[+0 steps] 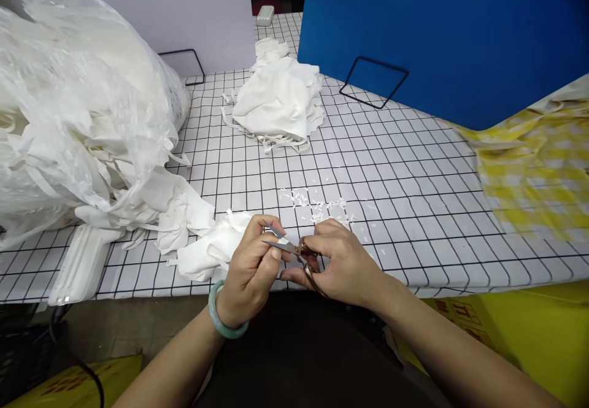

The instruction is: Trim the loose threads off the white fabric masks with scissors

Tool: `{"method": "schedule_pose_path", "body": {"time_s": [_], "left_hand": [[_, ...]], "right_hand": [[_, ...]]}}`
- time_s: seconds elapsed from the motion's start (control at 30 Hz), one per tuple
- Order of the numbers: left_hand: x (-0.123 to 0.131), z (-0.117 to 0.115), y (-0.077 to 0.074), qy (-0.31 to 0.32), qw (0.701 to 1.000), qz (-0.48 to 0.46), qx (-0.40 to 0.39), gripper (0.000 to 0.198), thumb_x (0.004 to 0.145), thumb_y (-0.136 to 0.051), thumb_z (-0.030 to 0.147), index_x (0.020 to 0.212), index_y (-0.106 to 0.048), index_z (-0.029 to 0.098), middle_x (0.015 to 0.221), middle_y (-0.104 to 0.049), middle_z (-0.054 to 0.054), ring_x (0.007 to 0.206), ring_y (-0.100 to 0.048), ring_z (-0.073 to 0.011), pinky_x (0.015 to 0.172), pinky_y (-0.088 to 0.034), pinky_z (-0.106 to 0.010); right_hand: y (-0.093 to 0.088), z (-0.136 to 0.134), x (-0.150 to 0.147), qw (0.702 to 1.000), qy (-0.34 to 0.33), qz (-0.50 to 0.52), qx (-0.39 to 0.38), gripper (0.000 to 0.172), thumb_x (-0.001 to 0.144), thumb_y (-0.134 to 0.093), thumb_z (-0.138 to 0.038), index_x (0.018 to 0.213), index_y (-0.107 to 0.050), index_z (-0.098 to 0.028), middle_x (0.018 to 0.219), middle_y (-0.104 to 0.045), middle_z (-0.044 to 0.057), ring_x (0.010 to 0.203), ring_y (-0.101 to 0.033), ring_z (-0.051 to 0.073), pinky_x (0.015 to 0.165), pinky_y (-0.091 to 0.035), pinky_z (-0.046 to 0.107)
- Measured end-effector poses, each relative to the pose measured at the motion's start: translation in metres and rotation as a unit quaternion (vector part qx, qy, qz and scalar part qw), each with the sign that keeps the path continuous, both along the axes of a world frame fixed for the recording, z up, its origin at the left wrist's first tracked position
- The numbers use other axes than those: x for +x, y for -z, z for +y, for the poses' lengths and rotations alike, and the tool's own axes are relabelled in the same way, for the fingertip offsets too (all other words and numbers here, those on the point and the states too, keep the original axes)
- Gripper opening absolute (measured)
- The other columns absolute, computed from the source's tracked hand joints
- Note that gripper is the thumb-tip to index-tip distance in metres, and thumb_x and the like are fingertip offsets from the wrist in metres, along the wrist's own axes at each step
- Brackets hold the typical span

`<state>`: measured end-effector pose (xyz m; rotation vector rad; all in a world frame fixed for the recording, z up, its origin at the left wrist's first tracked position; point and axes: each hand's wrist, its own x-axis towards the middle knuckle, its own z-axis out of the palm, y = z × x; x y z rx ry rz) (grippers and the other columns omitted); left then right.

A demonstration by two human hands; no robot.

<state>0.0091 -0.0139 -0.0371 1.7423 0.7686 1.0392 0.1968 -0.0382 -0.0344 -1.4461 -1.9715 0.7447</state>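
My right hand [343, 261] grips a pair of scissors [294, 250] by the handles, and their blades are spread apart, pointing left. Between the blades and my left fingers shows a bit of white fabric. My left hand [255, 267], with a green bangle [219, 319] at its wrist, pinches a white fabric garment [207, 251], which lies partly on the table to the left. Small white clippings [317, 204] are scattered on the table just beyond my hands. Much of the garment's edge is hidden by my fingers.
A heap of white garments [276, 98] lies farther back on the checked tablecloth [386, 169]. At left, a large clear plastic bag [92, 89] spills white fabric beside a white power strip [83, 264]. Blue [414, 34] and pale [197, 15] panels stand behind; yellow checked cloth [538, 169] lies right.
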Motion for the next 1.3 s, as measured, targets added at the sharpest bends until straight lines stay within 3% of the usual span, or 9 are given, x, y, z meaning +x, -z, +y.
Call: {"method": "schedule_pose_path", "body": {"time_s": [0.27,0.43,0.63,0.7,0.8,0.87,0.97,1.07,1.3], "left_hand": [[0.013,0.002,0.003,0.034,0.999,0.02,0.003,0.03,0.103,-0.041,0.022,0.085,-0.064,0.017,0.099,-0.053,-0.009,0.104,-0.05,-0.0213,0.088,-0.047,-0.034],[0.034,0.009,0.011,0.088,0.996,0.03,-0.005,0.029,0.103,-0.042,0.023,0.084,-0.062,0.018,0.094,-0.054,-0.009,0.104,-0.051,-0.0215,0.085,-0.049,-0.033],[0.048,0.012,0.022,0.11,0.99,0.05,-0.073,0.037,0.104,-0.043,0.036,0.078,-0.062,0.017,0.096,-0.053,-0.009,0.103,-0.053,-0.0225,0.088,-0.05,-0.034],[0.046,0.012,0.017,0.103,0.988,0.052,-0.102,0.037,0.104,-0.042,0.036,0.079,-0.063,0.017,0.102,-0.054,-0.009,0.104,-0.055,-0.0223,0.092,-0.05,-0.036],[0.038,0.02,-0.002,0.143,0.985,0.052,-0.087,0.035,0.104,-0.042,0.034,0.085,-0.067,0.018,0.11,-0.056,-0.01,0.112,-0.056,-0.0234,0.103,-0.047,-0.041],[0.026,0.032,-0.021,0.162,0.983,0.063,-0.052,0.036,0.104,-0.041,0.033,0.089,-0.069,0.019,0.116,-0.059,-0.01,0.117,-0.055,-0.0242,0.108,-0.044,-0.042],[-0.005,0.052,-0.045,0.023,0.999,0.044,0.012,0.037,0.105,-0.038,0.032,0.089,-0.069,0.019,0.116,-0.061,-0.009,0.116,-0.057,-0.0237,0.105,-0.045,-0.042],[-0.048,0.056,-0.046,-0.16,0.983,0.06,0.06,0.024,0.1,-0.045,0.025,0.089,-0.066,0.019,0.101,-0.063,-0.007,0.103,-0.06,-0.0223,0.092,-0.05,-0.039],[-0.115,0.017,0.02,-0.253,0.927,0.269,0.062,0.016,0.086,-0.047,0.008,0.085,-0.061,0.016,0.089,-0.062,-0.006,0.086,-0.059,-0.0209,0.075,-0.05,-0.036]], "right_hand": [[0.01,-0.013,0.011,0.999,0.044,-0.009,0.004,0.06,0.082,-0.067,-0.069,0.052,-0.048,-0.021,0.048,-0.047,-0.001,0.052,-0.04,0.013,0.063,-0.037,0.032],[0.028,-0.026,0.024,0.992,0.123,-0.006,0.002,0.063,0.08,-0.067,-0.071,0.05,-0.045,-0.021,0.047,-0.045,-0.001,0.05,-0.039,0.013,0.058,-0.036,0.03],[0.044,-0.04,0.041,0.961,0.211,0.091,-0.153,0.059,0.073,-0.072,-0.072,0.055,-0.051,-0.021,0.053,-0.048,-0.001,0.052,-0.043,0.013,0.05,-0.036,0.028],[0.039,-0.039,0.04,0.944,0.21,0.181,-0.177,0.048,0.069,-0.079,-0.067,0.077,-0.062,-0.022,0.073,-0.062,0.001,0.064,-0.054,0.016,0.058,-0.046,0.03],[0.027,-0.024,0.026,0.921,0.135,0.323,-0.173,0.06,0.067,-0.085,-0.053,0.114,-0.057,-0.027,0.111,-0.064,0.007,0.093,-0.063,0.023,0.078,-0.054,0.036],[0.018,-0.004,0.008,0.9,0.103,0.376,-0.197,0.054,0.071,-0.084,-0.045,0.112,-0.054,-0.027,0.102,-0.064,0.005,0.088,-0.064,0.022,0.075,-0.055,0.036],[0.004,0.034,-0.02,0.885,0.128,0.404,-0.192,0.036,0.072,-0.08,-0.038,0.091,-0.052,-0.024,0.074,-0.054,-0.003,0.065,-0.054,0.015,0.061,-0.047,0.031],[-0.008,0.068,-0.034,0.89,0.117,0.418,-0.143,0.031,0.07,-0.077,-0.032,0.086,-0.051,-0.025,0.073,-0.049,-0.004,0.062,-0.048,0.013,0.058,-0.041,0.029],[-0.029,0.091,-0.037,0.887,0.092,0.438,-0.11,0.027,0.069,-0.075,-0.022,0.083,-0.052,-0.026,0.079,-0.053,-0.001,0.069,-0.052,0.015,0.062,-0.041,0.031]]}}
